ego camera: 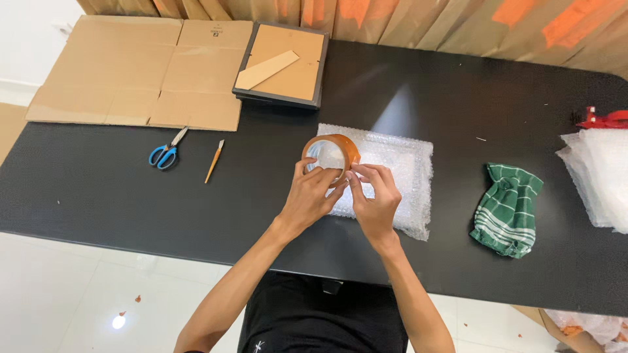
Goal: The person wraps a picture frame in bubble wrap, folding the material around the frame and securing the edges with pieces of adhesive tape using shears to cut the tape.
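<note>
My left hand (310, 194) grips a roll of brown packing tape (331, 151), held upright over the black table (131, 196). The fingertips of my right hand (373, 197) pinch at the roll's edge on its right side. Just behind and under both hands lies a flat rectangular object wrapped in bubble wrap (399, 168).
A flattened cardboard box (137, 72) lies at the back left, with a dark picture frame (282, 65) face down beside it. Blue-handled scissors (167, 150) and a small wooden-handled tool (214, 161) lie to the left. At the right are a green striped cloth (507, 210) and a bubble wrap pile (598, 173).
</note>
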